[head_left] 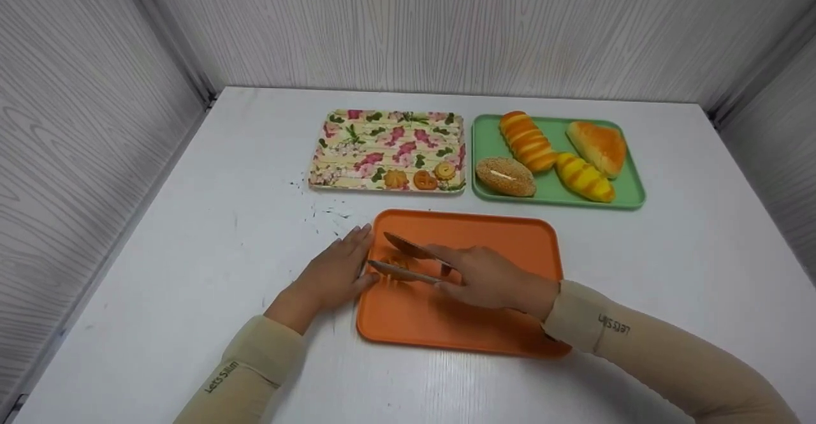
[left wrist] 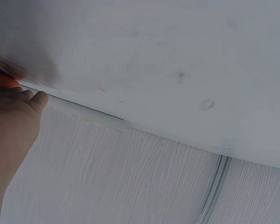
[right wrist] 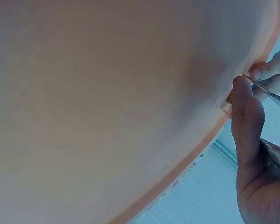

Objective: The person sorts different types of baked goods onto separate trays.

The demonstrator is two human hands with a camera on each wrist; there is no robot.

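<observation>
My right hand (head_left: pixel 486 277) grips metal tongs (head_left: pixel 408 275) above the left part of an orange tray (head_left: pixel 503 236). The two tong arms are spread, with a small brown cookie (head_left: pixel 398 261) lying between them on the tray; whether they touch it I cannot tell. A small dark red piece (head_left: pixel 445 270) shows beneath the right hand, mostly covered. My left hand (head_left: pixel 335 274) rests along the tray's left edge with fingers straight, thumb over the rim. In the right wrist view the right hand's fingers (right wrist: pixel 249 121) lie along the tongs.
Behind on the left, a floral tray (head_left: pixel 376 150) carries several small cookies (head_left: pixel 425 180) along its front right. Beside it, a green tray (head_left: pixel 628 194) bears several breads, including a sesame roll (head_left: pixel 505 176). Wood-grain panels (head_left: pixel 421 29) enclose the white table (head_left: pixel 191 220).
</observation>
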